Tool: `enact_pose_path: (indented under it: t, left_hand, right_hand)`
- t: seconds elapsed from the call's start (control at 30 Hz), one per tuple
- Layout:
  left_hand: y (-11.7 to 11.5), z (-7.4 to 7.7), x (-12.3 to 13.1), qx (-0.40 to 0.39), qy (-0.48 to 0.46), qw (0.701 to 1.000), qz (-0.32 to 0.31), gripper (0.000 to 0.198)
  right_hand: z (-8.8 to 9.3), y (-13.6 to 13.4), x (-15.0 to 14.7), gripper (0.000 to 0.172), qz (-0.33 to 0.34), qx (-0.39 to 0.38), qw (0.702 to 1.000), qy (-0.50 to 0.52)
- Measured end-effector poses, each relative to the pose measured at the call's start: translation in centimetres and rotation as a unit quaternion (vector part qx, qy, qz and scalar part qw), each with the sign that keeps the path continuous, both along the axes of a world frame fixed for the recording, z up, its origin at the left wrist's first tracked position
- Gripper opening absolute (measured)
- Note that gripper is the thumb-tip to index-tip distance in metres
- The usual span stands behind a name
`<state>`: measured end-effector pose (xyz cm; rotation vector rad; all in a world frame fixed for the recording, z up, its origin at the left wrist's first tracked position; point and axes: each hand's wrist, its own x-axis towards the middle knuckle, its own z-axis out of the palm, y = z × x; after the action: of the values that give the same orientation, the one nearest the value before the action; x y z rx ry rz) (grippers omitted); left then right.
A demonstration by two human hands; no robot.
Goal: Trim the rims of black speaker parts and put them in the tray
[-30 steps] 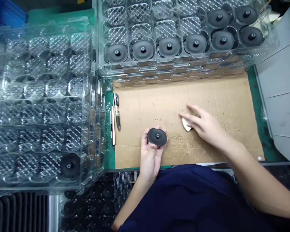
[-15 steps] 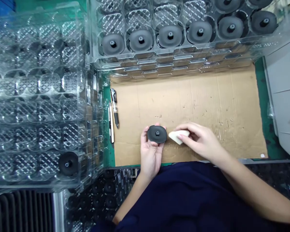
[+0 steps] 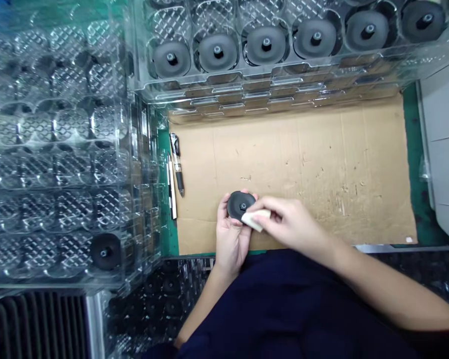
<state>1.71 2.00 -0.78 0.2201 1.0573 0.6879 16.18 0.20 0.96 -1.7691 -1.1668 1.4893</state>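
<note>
My left hand (image 3: 232,244) is closed around the edge of a round black disc (image 3: 236,203), whose face with a small raised centre post is turned up. Pinched in my right hand (image 3: 290,219) is a white wedge-shaped pad (image 3: 255,219), perhaps a sponge or eraser. The pad's tip overlaps the disc's lower right edge and appears to touch it. Both hands are above a cardboard sheet (image 3: 284,149), near its front edge.
Clear plastic trays (image 3: 209,82) with similar black discs stand stacked at the back. Another tray stack (image 3: 56,184) at left holds one black disc (image 3: 105,251) in its front corner. A pen (image 3: 177,164) lies on the cardboard's left edge. A grey panel (image 3: 443,134) borders the right.
My right hand has moved left, bringing the white pad from beside the disc onto its lower right edge. My left hand stays nearly in place, holding the disc.
</note>
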Motion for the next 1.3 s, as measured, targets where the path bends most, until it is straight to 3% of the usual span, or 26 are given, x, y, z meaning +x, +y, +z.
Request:
enact_pose_path:
  t: [0.13, 0.23, 0.4, 0.5, 0.63, 0.73, 0.8, 0.93, 1.1, 1.2, 1.3]
  left_hand:
    - [0.0, 0.0, -0.1, 0.005, 0.005, 1.0, 0.002, 0.042]
    - [0.0, 0.0, -0.1, -0.007, 0.004, 1.0, -0.005, 0.041]
    - [0.0, 0.0, 0.1, 0.008, 0.023, 1.0, 0.002, 0.044]
    - [0.0, 0.1, 0.1, 0.0, 0.015, 1.0, 0.0, 0.041]
    - [0.2, 0.5, 0.3, -0.001, 0.022, 0.999, -0.031, 0.045]
    - [0.6, 1.5, 0.5, -0.027, 0.016, 0.997, -0.077, 0.04]
    - [0.9, 2.4, 0.7, -0.04, 0.022, 0.994, -0.098, 0.041]
    - [1.0, 4.4, 1.6, -0.044, 0.038, 0.993, -0.103, 0.047]
    - [0.7, 6.6, 2.4, -0.012, 0.006, 0.993, -0.12, 0.035]
    - [0.6, 7.0, 2.4, -0.028, 0.001, 0.992, -0.123, 0.045]
    - [0.3, 7.0, 2.9, -0.009, -0.003, 0.992, -0.126, 0.041]
  right_hand:
    - [-0.2, 0.0, -0.1, 0.015, -0.013, 0.027, 0.996, -0.081]
    - [0.0, -0.2, -0.1, 0.015, -0.008, 0.038, 0.999, -0.023]
    - [0.1, -0.4, -0.4, 0.013, -0.023, 0.028, 0.996, -0.077]
    - [-0.4, -0.2, -0.1, 0.015, -0.012, 0.048, 0.998, -0.038]
    - [-1.1, 0.9, 1.7, 0.015, -0.076, 0.047, 0.993, -0.081]
    - [0.7, 1.0, 1.6, 0.023, -0.114, 0.129, 0.98, -0.103]
    - [2.6, 0.4, 0.9, 0.024, -0.101, 0.176, 0.976, -0.076]
    - [5.5, 0.0, 0.4, 0.02, -0.034, 0.167, 0.984, -0.057]
    - [7.0, -0.8, 0.9, 0.025, -0.097, 0.241, 0.956, -0.136]
    - [7.4, -1.9, 1.1, 0.021, -0.066, 0.241, 0.965, -0.078]
    - [7.3, -1.7, 1.6, 0.021, -0.078, 0.233, 0.963, -0.109]
